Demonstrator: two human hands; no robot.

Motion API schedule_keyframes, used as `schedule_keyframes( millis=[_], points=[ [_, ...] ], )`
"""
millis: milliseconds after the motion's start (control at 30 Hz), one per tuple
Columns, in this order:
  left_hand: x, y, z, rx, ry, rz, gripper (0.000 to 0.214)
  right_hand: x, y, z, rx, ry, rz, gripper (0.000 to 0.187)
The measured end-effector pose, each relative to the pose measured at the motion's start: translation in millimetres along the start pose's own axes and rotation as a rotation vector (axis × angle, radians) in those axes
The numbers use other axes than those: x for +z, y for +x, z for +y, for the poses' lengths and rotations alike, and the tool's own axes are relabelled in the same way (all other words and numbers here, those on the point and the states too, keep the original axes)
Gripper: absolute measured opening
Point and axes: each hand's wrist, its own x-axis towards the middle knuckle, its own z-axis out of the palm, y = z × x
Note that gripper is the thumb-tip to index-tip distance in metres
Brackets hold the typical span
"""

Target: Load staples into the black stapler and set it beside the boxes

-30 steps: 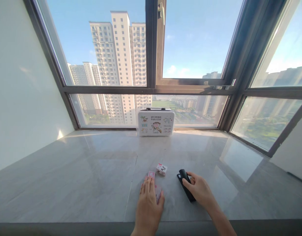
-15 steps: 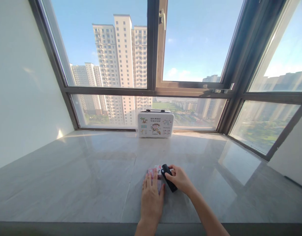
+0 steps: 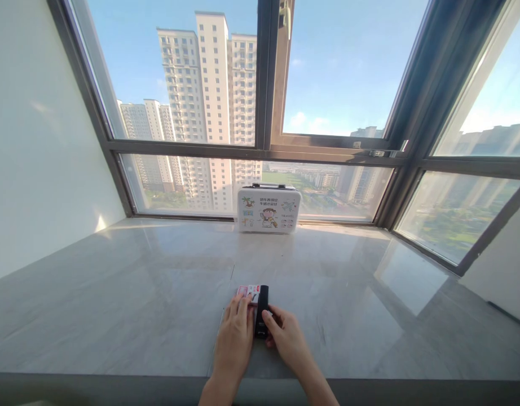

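And here, front and centre on the pale stone window ledge (image 3: 137, 299), is the black stapler (image 3: 263, 304), standing lengthwise, its long body pointing away from the person. The right hand (image 3: 289, 335) comes in from the stapler's right and has hold of it, thumb laid against the black body, fingers tucked in at the near end. On the other flank, just left of the stapler, it's the left hand (image 3: 234, 335), fingers close together and stretched forward over two little boxes. Whether those fingers grip or merely rest, I cannot tell; the hand itself hides it.

Now the boxes! Right alongside the stapler's far end, on its left, sits the small white box (image 3: 254, 294) with red print and a dark picture. One place further left from the stapler, the pink-and-white box (image 3: 242, 290) peeks out past the fingertips, its near part covered.

Look beyond the stapler, well back: a white case (image 3: 269, 210) stands upright, black handle on top, a cartoon figure, a palm tree, a plane and the word TRAVEL across its front. Behind that, farther still from the stapler, rise the dark window frame (image 3: 179, 149) and, outside, tall pale towers (image 3: 213, 73) under blue sky.
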Motion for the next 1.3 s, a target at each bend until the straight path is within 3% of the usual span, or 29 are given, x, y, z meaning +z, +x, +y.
schedule_keyframes(
  millis=[233,367,900,1300],
  points=[
    [-51.8,4.1,-89.2,-0.039,-0.011,0.034,0.031,88.4,33.3,-6.4,-0.004,0.009,-0.077,0.061],
    [-68.0,6.2,-116.1,-0.065,0.019,0.065,0.029,120.7,40.1,-9.8,-0.004,0.032,-0.09,0.064],
    [-70.0,7.4,-115.5,-0.012,0.07,0.062,0.03,121.8,26.5,-18.5,-0.036,-0.03,-0.099,0.06],
    [-68.8,4.5,-117.4,0.016,0.092,0.054,0.032,122.8,19.6,-18.3,-0.07,-0.125,0.004,0.054]
  ],
)
